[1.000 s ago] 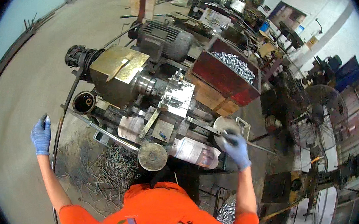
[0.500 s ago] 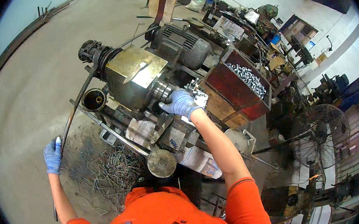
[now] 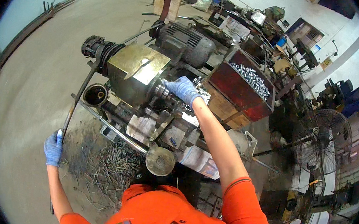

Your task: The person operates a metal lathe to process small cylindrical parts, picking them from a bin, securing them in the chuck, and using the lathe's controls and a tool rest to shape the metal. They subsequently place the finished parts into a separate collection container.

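Note:
My left hand point(image 3: 53, 148), in a blue-grey knit glove, is closed round a long dark metal lever point(image 3: 75, 102) at the left. The lever runs up to a greasy lathe-like machine, whose headstock point(image 3: 138, 64) has a brass-coloured top plate. A flat light-coloured piece point(image 3: 138, 68) lies on that plate. Gloved the same way, my right hand point(image 3: 183, 90) is at the shiny spindle nose point(image 3: 160, 91) on the headstock's right side. Its thumb side reaches the metal and its fingers look bent; they are partly hidden, so whatever they hold does not show.
A red metal bin point(image 3: 242, 85) of small silvery parts stands right of the machine, beside a motor point(image 3: 185, 43). In front are a round-ended bar point(image 3: 160, 161) and an open pot point(image 3: 95, 94). Metal scrap point(image 3: 113, 170) litters the floor. A fan point(image 3: 322, 136) is at right.
My right hand has shifted up along the spindle nose, its thumb side now higher. My left hand still grips the lever, a little higher in the picture. The whole view has shifted slightly.

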`<state>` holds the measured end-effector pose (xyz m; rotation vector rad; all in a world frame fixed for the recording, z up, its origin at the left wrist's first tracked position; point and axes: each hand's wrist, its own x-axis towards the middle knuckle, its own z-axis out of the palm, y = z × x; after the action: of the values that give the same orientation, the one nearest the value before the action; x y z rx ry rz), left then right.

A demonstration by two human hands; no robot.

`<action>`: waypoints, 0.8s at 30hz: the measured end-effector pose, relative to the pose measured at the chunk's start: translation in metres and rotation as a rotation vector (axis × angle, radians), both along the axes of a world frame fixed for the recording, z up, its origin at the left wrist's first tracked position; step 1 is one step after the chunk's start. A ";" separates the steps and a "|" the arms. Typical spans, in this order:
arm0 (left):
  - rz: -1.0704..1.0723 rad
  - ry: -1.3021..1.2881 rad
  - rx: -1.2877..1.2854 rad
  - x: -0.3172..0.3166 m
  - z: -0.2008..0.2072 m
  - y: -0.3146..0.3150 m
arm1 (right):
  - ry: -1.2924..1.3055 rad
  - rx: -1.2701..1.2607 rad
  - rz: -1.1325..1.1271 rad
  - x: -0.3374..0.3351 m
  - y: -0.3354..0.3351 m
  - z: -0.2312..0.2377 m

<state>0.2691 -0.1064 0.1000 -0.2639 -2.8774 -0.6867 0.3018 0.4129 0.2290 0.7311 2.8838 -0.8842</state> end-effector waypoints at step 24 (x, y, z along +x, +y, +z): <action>-0.047 0.420 -0.727 -0.140 -0.048 -0.154 | 0.117 -0.238 -0.026 -0.015 -0.021 0.010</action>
<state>0.1292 -0.2609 0.0522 -0.4928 -2.5830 0.4011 0.2872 0.3923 0.2388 0.7171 2.8001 -1.2856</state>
